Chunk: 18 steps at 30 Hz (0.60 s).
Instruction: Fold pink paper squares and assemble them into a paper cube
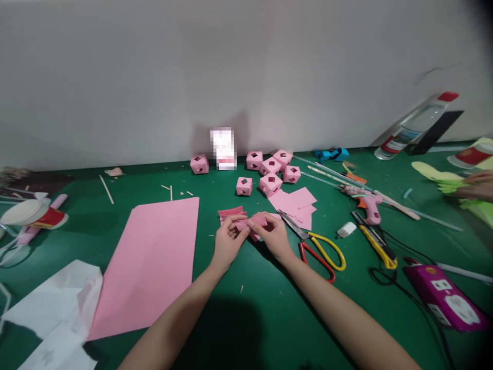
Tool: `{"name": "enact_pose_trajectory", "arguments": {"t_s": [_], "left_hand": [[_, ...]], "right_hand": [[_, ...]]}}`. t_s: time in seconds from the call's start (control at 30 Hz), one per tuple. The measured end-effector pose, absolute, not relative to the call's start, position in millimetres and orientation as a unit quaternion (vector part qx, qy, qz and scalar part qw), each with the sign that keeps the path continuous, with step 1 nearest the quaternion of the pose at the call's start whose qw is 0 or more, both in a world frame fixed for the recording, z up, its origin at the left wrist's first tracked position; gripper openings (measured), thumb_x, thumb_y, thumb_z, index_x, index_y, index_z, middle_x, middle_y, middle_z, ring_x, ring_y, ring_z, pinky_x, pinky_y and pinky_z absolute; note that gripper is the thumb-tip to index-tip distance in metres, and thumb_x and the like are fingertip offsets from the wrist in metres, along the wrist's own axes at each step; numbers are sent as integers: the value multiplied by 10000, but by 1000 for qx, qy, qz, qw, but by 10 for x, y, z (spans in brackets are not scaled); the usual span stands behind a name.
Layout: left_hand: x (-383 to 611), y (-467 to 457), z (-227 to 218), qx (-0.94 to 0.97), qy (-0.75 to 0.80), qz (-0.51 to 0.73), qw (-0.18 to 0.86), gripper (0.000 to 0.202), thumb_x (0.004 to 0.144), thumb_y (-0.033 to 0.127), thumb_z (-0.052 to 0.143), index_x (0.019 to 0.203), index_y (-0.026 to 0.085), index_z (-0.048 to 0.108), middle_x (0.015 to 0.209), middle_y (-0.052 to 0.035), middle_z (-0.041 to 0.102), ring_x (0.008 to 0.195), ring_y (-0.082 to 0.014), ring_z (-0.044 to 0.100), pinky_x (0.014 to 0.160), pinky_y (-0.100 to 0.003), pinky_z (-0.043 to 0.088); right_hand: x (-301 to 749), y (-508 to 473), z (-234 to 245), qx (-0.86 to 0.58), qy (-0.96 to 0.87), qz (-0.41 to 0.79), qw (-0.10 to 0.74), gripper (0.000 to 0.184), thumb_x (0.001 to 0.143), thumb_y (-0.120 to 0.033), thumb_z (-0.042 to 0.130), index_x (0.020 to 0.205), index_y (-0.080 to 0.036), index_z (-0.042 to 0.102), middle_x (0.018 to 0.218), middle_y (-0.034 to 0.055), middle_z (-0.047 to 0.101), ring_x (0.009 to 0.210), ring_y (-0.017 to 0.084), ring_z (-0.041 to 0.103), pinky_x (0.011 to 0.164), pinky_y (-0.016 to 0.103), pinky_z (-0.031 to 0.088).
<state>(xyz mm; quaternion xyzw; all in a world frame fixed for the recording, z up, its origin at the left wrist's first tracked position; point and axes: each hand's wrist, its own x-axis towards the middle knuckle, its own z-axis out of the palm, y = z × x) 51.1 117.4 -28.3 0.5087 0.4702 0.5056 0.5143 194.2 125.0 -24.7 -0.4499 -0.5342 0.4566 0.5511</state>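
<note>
On the green surface [246, 318], a big pink sheet [150, 267] lies at 9 o'clock of the hands. Left hand [227, 242] and right hand [271, 234] pinch a small pink fold [254, 222] between closed fingers; creasing it cleanly probably wants matched edges. Scissors [319, 249] lie at 3 o'clock.

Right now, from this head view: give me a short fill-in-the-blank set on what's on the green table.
1. Both hands, left hand and right hand, fold a small piece of ____ paper.
2. The scissors with one yellow and one red handle lie to the ____ of the right hand.
3. The large pink paper sheet lies flat to the ____ of the left hand.
4. The folded pink paper cubes have ____-shaped holes.

Missing: pink; right; left; diamond
</note>
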Motion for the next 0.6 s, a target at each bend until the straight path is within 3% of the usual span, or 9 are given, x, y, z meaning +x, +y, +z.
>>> {"name": "enact_pose_trajectory", "arguments": {"t_s": [0.6], "left_hand": [[507,1189,-319,521,468,505,505,298,750,266,742,1010,183,623,1018,-66,704,940,-182,692,847,-294,541]], "right_hand": [[1940,1253,-235,-455,-530,461,547,234,770,-418,738,736,-188,727,748,23,650,722,175,589,707,304,487]]}}
